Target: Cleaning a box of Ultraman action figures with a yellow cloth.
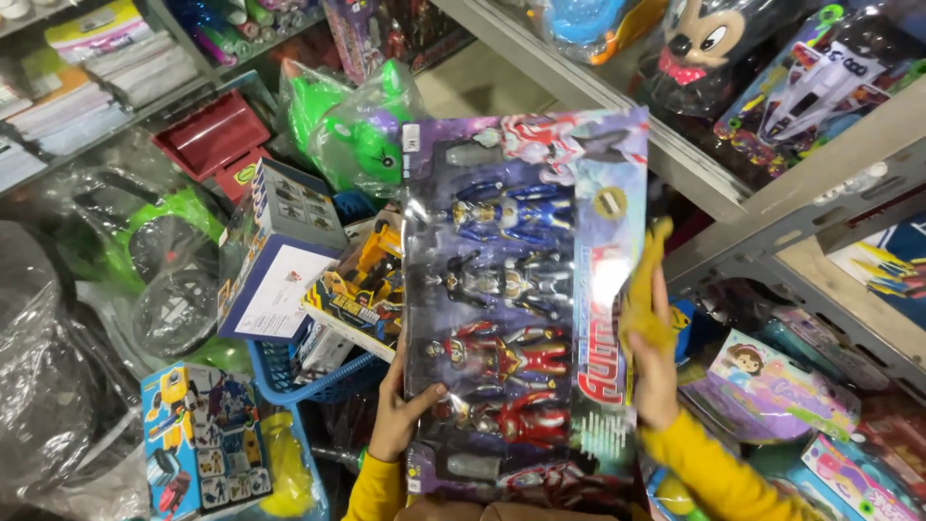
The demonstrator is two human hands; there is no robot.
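Head view, looking down into a crowded toy stall. A tall, flat blister pack of action figures [526, 299], card-backed with a clear plastic window over four figures in a column, is held upright in front of the person, between a blue plastic basket [289, 381] of boxed toys on the left and a grey metal shelf [772, 207] on the right. The left hand [400, 415] clasps the pack's lower left edge, thumb across the front window and fingers wrapped behind; the right hand [648, 362] presses its right edge, with a yellow cloth [644, 299] bunched under the fingers, which are closed on cloth and edge together. By appearance the pack is light and broad; the glossy window looks slippery and liable to dent, so the stiffer card edges seem the sounder place to take hold, one hand to each long side. Hidden or unclear: the pack's bottom edge, cut off by the frame; the fingers behind the card; glare across the right-hand panel; the wrapped goods at lower left.
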